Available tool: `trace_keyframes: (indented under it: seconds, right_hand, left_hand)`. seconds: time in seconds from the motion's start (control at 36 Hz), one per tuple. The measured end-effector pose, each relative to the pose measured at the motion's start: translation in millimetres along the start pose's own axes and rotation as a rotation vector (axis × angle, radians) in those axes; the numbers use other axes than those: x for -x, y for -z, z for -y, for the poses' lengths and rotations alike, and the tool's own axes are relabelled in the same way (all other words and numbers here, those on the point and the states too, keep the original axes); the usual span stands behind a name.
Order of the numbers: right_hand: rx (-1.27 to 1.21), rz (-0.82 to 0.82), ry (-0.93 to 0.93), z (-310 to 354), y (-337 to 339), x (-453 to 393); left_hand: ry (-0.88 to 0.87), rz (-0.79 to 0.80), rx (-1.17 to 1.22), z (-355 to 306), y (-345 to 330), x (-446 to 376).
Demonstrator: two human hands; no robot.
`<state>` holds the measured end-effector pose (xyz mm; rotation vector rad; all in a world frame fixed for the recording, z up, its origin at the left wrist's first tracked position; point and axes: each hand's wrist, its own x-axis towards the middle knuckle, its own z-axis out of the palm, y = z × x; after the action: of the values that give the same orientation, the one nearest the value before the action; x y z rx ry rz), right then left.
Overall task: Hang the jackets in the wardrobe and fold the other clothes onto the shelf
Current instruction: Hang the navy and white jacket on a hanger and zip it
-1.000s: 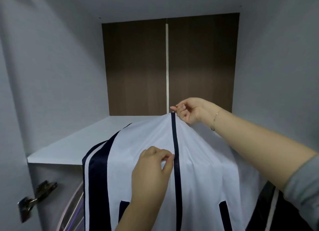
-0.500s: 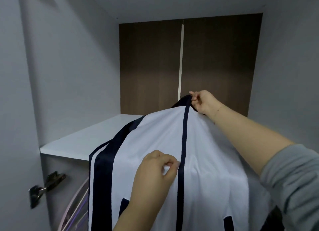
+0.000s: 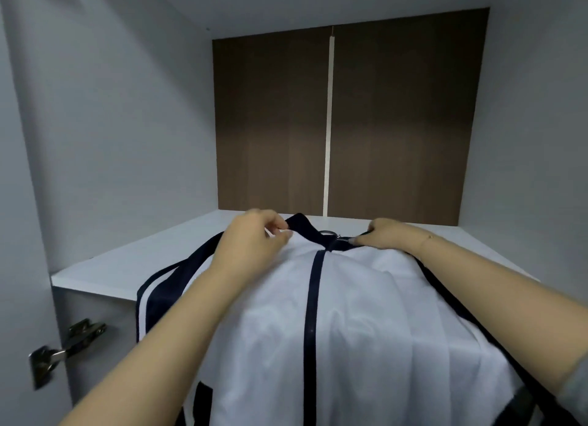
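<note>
Head view: white, navy-trimmed jacket (image 3: pixel 366 314) pinched by both hands (image 3: pixel 318 237).

No readable text, label, brand, number or sign anywhere in view: none on the white and navy jacket (image 3: pixel 350 314), none on the wardrobe shelf (image 3: pixel 133 266), none on the brown back panel (image 3: pixel 273 123).

**Colours and Patterns**

Jacket (image 3: pixel 366 314): white body; navy collar; one narrow navy stripe down the centre; navy bands with a thin white stripe along the sleeve. Shelf (image 3: pixel 133 263): white. Wardrobe side walls (image 3: pixel 127 123): pale grey. Back panel (image 3: pixel 397 123): dark brown woodgrain, split by one cream vertical strip (image 3: pixel 328 123).
</note>
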<state>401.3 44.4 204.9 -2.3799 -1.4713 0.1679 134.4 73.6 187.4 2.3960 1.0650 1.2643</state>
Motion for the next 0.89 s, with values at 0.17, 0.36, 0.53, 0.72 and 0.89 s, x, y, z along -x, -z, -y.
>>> trace_keyframes:
  seconds: [0.17,0.36,0.53,0.72,0.89]
  right_hand:
    - [-0.149,0.083,0.001,-3.9,-3.6,10.4]
    - [-0.179,0.105,0.055,0.3,-5.6,36.5]
    - [-0.315,-0.074,0.171,3.7,-26.0,79.8]
    - [-0.394,-0.358,0.231,18.7,-41.4,155.2]
    - [-0.397,-0.438,0.197,18.7,-54.0,239.7]
  left_hand:
    - [0.269,0.366,-0.532,46.3,-31.5,-44.1]
    - [0.216,0.376,-0.523,64.6,-29.3,-41.0]
    - [0.094,0.4,-0.37,71.6,-6.0,-16.8]
    - [-0.059,0.213,-0.212,63.1,25.5,23.4]
    - [-0.182,0.02,0.003,71.5,49.8,91.6]
